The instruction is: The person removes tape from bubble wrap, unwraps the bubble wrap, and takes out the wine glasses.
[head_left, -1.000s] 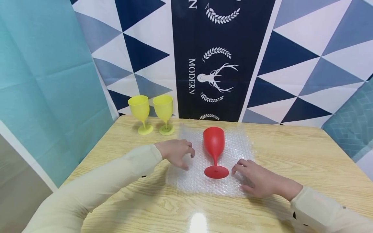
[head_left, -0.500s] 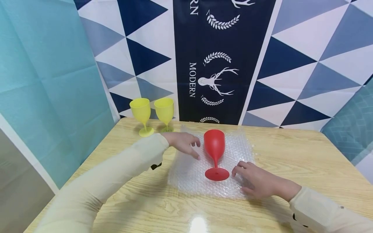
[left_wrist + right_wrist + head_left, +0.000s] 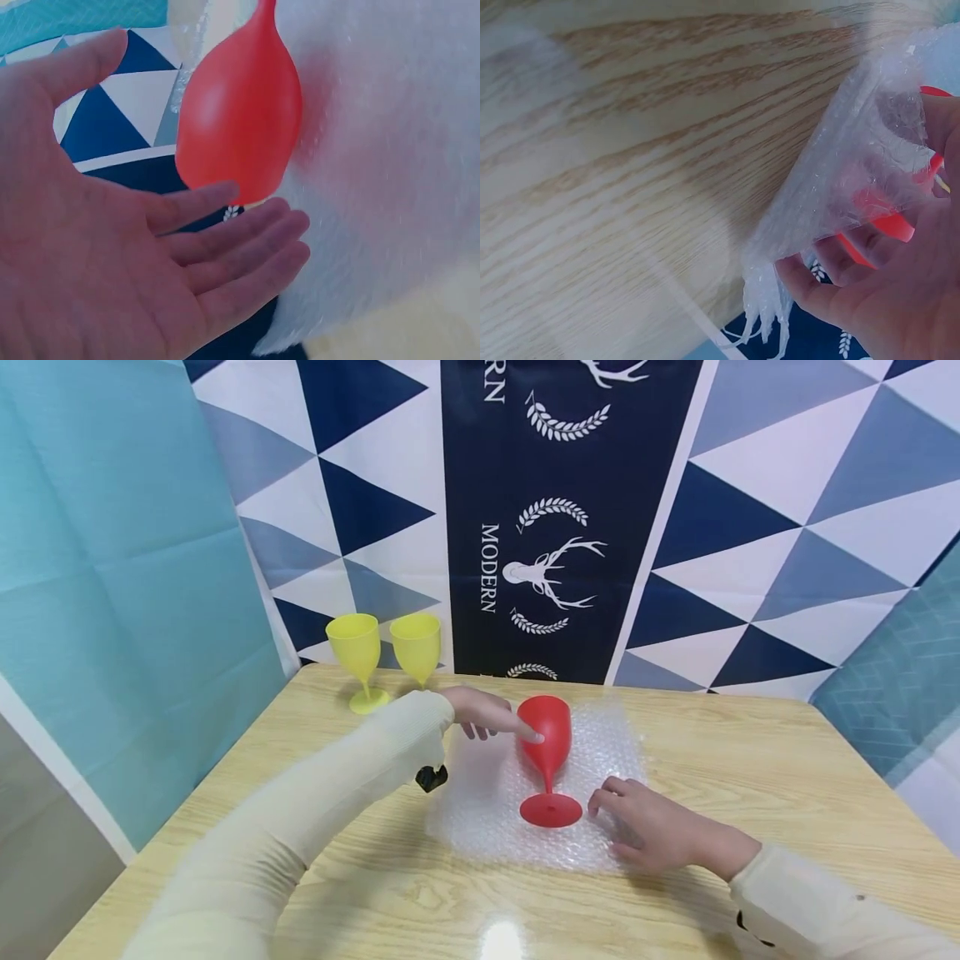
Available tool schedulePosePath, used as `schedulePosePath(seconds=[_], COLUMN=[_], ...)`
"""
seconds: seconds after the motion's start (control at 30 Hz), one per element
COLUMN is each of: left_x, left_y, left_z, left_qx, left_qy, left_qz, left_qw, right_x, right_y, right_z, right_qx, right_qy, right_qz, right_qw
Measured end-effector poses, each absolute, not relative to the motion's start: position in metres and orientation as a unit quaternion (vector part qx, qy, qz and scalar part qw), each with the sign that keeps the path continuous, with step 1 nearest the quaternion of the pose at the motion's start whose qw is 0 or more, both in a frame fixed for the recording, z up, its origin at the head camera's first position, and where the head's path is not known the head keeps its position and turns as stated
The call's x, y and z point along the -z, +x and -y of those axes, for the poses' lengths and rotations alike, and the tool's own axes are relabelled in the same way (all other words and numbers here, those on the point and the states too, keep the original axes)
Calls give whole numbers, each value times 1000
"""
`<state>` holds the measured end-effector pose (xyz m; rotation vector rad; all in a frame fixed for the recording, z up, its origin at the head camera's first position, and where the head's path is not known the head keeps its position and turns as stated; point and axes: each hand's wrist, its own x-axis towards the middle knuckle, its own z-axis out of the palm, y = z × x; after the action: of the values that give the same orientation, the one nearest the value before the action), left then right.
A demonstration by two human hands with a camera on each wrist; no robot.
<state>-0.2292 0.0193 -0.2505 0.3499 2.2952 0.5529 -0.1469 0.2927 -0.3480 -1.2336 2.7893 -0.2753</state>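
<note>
A red plastic goblet (image 3: 553, 727) lies on its side on a sheet of bubble wrap (image 3: 495, 827), its foot towards me. My left hand (image 3: 487, 710) is at the left of the bowl, one extended finger crossing in front of it. In the left wrist view the left hand (image 3: 150, 247) has straight, spread fingers beside the goblet (image 3: 244, 112); whether they touch it I cannot tell. On the right, my right hand (image 3: 652, 827) rests at the wrap's edge with loosely bent fingers. The right wrist view shows that hand (image 3: 900, 292) against the bubble wrap (image 3: 817, 180), red showing through.
Two yellow goblets (image 3: 355, 647) stand upright at the table's back left, the right one's foot hidden behind my left sleeve. The wooden table (image 3: 750, 760) meets a patterned backdrop (image 3: 540, 527) at the back and a teal cloth (image 3: 127, 568) on the left.
My left hand has moved right and slightly away from me, from the wrap's left part to the red goblet's bowl. The right hand and the goblet stay in place.
</note>
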Motion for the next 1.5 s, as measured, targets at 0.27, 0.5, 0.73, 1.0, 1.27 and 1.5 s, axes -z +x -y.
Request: schedulePosePath(seconds=[0.27,0.5,0.73,1.0,1.27,1.5], left_x=[265,275,288,293,295,297], left_y=[-240,-243,-247,-256,-254,-246], left_z=[-26,-35,-46,-55,-57,-69], left_qx=[-333,-445,-521,-627,-610,-625], left_qy=[67,-9,-75,-155,-153,-163], left_qz=[-875,-839,-794,-707,-725,-702], left_qw=[345,313,303,288,281,299], right_x=[348,349,352,349,347,348], right_y=[-150,-150,-146,-146,-146,-145], right_z=[-292,-292,-292,-294,-294,-296], right_qx=[98,104,109,105,107,120], right_qy=[-392,-399,-404,-398,-393,-388], right_qz=[-913,-910,-907,-910,-912,-912], right_qw=[59,55,40,42,49,62])
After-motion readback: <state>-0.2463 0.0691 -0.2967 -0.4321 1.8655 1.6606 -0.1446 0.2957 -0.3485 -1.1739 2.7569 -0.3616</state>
